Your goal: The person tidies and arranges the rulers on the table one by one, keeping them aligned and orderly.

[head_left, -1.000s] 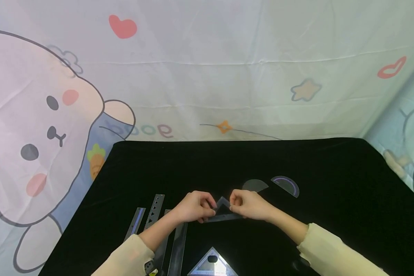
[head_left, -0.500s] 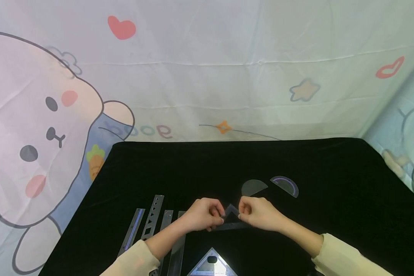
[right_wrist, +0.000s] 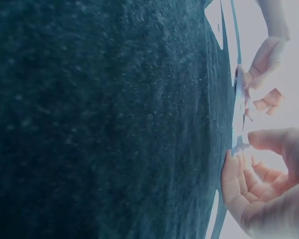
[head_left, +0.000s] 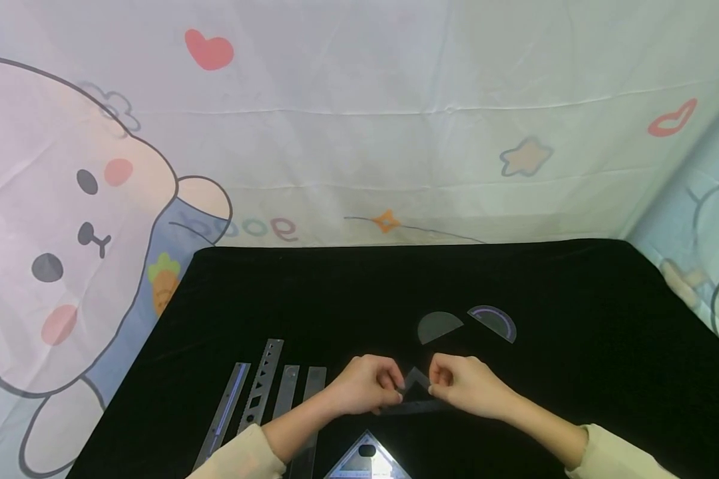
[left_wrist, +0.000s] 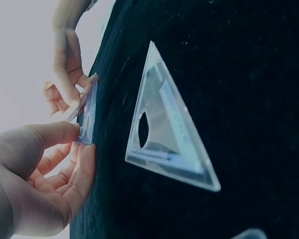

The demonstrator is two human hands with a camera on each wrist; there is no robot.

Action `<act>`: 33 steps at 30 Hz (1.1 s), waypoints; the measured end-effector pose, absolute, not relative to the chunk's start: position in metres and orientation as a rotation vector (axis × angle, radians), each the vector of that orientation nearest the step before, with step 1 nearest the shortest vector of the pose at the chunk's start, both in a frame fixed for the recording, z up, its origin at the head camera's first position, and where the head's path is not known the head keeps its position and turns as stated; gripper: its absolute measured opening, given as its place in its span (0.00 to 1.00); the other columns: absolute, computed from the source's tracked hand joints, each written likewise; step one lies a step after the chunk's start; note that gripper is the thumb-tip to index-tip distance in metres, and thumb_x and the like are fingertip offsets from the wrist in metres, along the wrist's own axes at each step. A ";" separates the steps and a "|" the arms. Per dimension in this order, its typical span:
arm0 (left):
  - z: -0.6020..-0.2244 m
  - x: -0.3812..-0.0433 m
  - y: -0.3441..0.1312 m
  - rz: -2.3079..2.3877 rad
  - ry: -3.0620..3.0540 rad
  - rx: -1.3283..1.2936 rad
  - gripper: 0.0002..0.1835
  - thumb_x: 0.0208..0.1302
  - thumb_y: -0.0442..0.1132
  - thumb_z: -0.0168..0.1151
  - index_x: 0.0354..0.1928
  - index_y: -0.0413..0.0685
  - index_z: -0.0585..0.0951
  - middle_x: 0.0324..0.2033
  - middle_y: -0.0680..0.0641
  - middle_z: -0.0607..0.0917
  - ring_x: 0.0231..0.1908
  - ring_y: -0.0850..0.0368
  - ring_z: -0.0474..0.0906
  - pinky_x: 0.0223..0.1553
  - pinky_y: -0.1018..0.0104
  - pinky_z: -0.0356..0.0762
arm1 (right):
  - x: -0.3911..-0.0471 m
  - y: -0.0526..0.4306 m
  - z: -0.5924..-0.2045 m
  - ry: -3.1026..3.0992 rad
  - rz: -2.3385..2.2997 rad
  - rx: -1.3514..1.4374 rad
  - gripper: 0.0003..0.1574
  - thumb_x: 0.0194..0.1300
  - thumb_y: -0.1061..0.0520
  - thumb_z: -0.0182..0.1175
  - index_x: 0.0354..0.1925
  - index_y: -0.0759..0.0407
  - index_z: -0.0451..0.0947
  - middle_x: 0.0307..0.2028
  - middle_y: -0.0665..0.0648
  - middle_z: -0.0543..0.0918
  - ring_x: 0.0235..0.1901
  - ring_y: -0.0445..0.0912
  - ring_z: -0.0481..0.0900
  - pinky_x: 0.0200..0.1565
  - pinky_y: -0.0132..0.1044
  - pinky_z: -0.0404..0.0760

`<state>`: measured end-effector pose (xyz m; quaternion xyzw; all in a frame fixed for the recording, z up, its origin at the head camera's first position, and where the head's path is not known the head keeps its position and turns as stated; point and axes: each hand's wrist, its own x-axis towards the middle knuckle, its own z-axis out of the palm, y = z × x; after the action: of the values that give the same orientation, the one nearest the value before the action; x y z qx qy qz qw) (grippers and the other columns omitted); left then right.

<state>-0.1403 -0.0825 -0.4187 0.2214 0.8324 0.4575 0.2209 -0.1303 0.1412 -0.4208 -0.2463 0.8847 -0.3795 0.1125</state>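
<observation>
A clear triangular set square (head_left: 418, 406) with a cut-out middle is held between the two hands, its apex pointing away from the body. My left hand (head_left: 368, 386) pinches its left side between thumb and fingers, as the left wrist view of the set square (left_wrist: 91, 113) also shows. On the opposite side, the thumb and fingers of my right hand (head_left: 472, 387) grip it; in the right wrist view the set square (right_wrist: 237, 114) is seen nearly edge-on, close to the cloth. Whether it touches the cloth I cannot tell. Nearer the body lies a second clear set square (head_left: 359, 464) with an oval hole.
Several straight rulers (head_left: 224, 414) lie side by side at the left, partly under the left forearm. Two half-round protractors, one plain (head_left: 439, 326) and one with a purple arc (head_left: 496, 323), lie beyond the hands. Black cloth (head_left: 575, 346) covers the table; a printed curtain (head_left: 359, 120) hangs behind.
Both hands have carried the set square to the right and nearer the body, keeping their grip. More of the rulers and the plain protractor now shows.
</observation>
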 end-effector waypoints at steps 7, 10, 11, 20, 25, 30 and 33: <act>-0.422 -0.135 -0.074 1.264 2.290 0.645 0.04 0.52 0.31 0.65 0.29 0.47 0.79 0.17 0.53 0.79 0.15 0.60 0.77 0.19 0.72 0.77 | -0.122 0.149 -0.422 2.566 -1.127 -0.672 0.06 0.55 0.60 0.61 0.27 0.52 0.71 0.18 0.45 0.73 0.15 0.35 0.68 0.17 0.27 0.69; -0.422 -0.133 -0.072 1.258 2.294 0.660 0.03 0.53 0.31 0.64 0.28 0.45 0.79 0.17 0.53 0.79 0.15 0.61 0.76 0.18 0.72 0.77 | -0.119 0.151 -0.423 2.555 -1.124 -0.652 0.06 0.56 0.59 0.60 0.28 0.51 0.72 0.18 0.45 0.73 0.15 0.35 0.68 0.17 0.27 0.69; -0.422 -0.132 -0.071 1.257 2.295 0.662 0.02 0.53 0.31 0.64 0.28 0.45 0.79 0.17 0.53 0.79 0.14 0.61 0.76 0.18 0.72 0.77 | -0.118 0.152 -0.424 2.555 -1.119 -0.650 0.06 0.56 0.59 0.60 0.28 0.51 0.72 0.18 0.45 0.73 0.15 0.35 0.68 0.17 0.27 0.69; -0.424 -0.125 -0.063 1.228 2.281 0.645 0.04 0.53 0.32 0.64 0.28 0.47 0.79 0.17 0.55 0.78 0.13 0.63 0.74 0.16 0.72 0.77 | -0.109 0.157 -0.427 2.587 -1.079 -0.670 0.08 0.54 0.59 0.62 0.27 0.49 0.71 0.17 0.43 0.72 0.15 0.34 0.67 0.17 0.27 0.68; -0.426 -0.122 -0.057 1.205 2.306 0.659 0.06 0.51 0.31 0.65 0.29 0.49 0.78 0.16 0.56 0.77 0.11 0.66 0.73 0.14 0.73 0.75 | -0.105 0.160 -0.428 2.592 -1.066 -0.674 0.08 0.54 0.60 0.61 0.29 0.49 0.72 0.18 0.43 0.72 0.15 0.34 0.68 0.17 0.28 0.69; -0.428 -0.117 -0.052 1.209 2.294 0.676 0.07 0.50 0.31 0.66 0.29 0.48 0.78 0.16 0.56 0.77 0.10 0.65 0.73 0.13 0.73 0.74 | -0.100 0.166 -0.431 2.546 -1.067 -0.658 0.07 0.54 0.59 0.60 0.32 0.49 0.72 0.19 0.44 0.73 0.16 0.35 0.70 0.18 0.28 0.71; -0.429 -0.114 -0.049 1.214 2.271 0.690 0.07 0.50 0.30 0.66 0.30 0.47 0.78 0.16 0.56 0.76 0.10 0.64 0.73 0.12 0.72 0.74 | -0.097 0.169 -0.432 2.516 -1.072 -0.660 0.07 0.55 0.59 0.60 0.32 0.49 0.72 0.19 0.44 0.73 0.16 0.35 0.71 0.18 0.28 0.72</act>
<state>-0.1138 -0.0493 -0.4294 0.2517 0.8279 0.4425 0.2355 -0.0972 0.1693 -0.4322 -0.2315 0.8823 -0.3760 0.1632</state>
